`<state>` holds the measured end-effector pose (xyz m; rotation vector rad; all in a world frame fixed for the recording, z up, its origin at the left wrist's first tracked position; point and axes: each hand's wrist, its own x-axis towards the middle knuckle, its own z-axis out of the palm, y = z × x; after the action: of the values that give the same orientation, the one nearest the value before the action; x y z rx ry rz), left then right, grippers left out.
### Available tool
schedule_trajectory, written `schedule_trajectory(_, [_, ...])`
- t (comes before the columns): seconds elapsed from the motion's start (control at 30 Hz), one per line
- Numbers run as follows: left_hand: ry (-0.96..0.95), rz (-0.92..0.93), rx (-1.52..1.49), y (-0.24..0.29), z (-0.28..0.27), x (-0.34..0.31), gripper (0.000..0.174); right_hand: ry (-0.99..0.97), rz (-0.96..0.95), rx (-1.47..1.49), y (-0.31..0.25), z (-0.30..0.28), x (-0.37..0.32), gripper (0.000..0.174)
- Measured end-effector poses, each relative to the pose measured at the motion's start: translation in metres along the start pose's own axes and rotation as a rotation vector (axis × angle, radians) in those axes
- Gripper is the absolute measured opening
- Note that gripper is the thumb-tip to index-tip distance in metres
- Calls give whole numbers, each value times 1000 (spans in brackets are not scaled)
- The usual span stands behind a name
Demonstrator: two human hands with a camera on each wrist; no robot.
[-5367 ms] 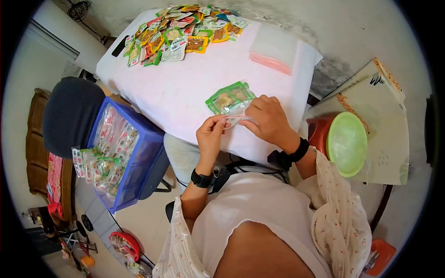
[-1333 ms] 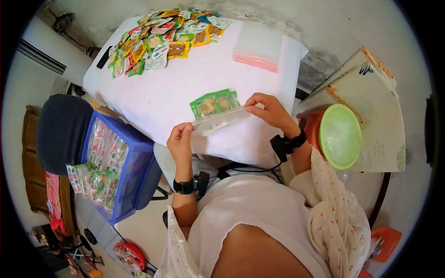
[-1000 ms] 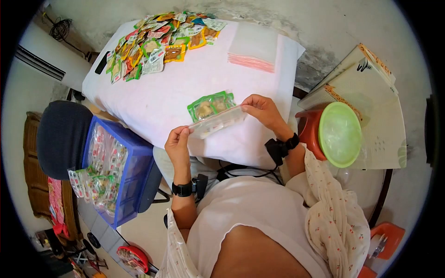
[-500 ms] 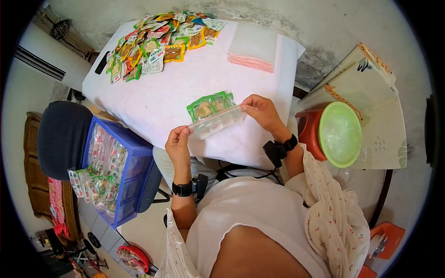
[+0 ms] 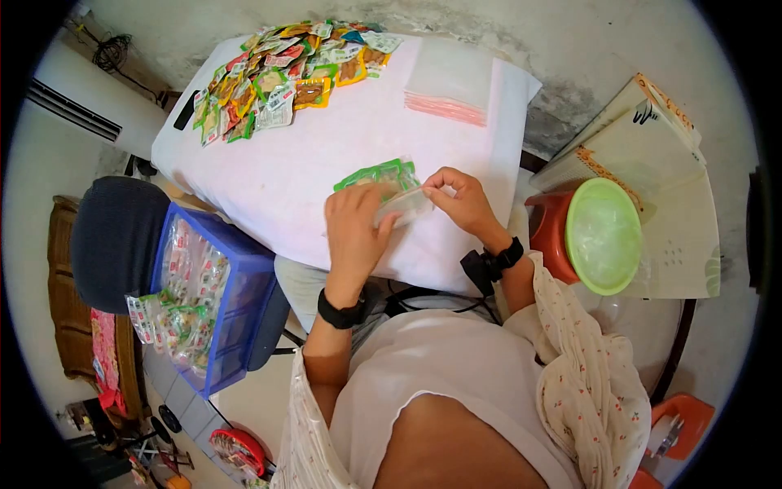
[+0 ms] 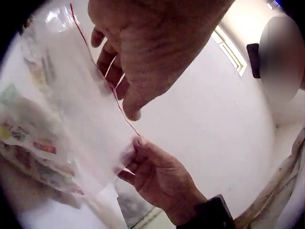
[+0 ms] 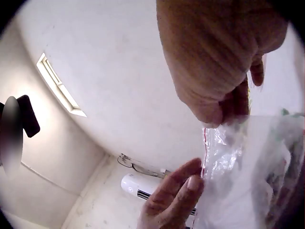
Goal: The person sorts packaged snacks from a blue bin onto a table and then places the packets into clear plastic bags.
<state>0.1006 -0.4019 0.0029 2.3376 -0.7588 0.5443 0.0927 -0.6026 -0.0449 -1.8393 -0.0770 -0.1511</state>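
A clear zip bag (image 5: 410, 205) with a red-lined mouth is held over the near part of the white-covered table (image 5: 269, 183). The right hand (image 5: 464, 204) pinches its right corner between thumb and fingers. Extended fingers of the left hand (image 5: 354, 232) lie over the bag's left part, with the thumb apart. Green-edged food packets (image 5: 391, 172) lie just beyond, partly hidden by the left hand. In the left wrist view the red line of the bag (image 6: 81, 114) runs past the left fingers to the right hand's pinch (image 6: 159, 174).
Many colourful packets (image 5: 273, 81) are heaped at the table's far left, beside a black object (image 5: 186, 111). Stacked clear bags (image 5: 452, 73) lie far right. A blue crate (image 5: 244, 277) of filled bags stands left, and a green basin (image 5: 603, 236) right.
The left hand has let go of the bag's left corner and moved right and forward over the bag, its fingers extended. The right hand keeps its pinch at nearly the same place.
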Motion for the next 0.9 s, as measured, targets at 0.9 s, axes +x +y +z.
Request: schedule_trajectory(0.9, [-100, -70, -135, 6, 22, -8, 9, -158, -239, -52, 2, -8, -3, 9])
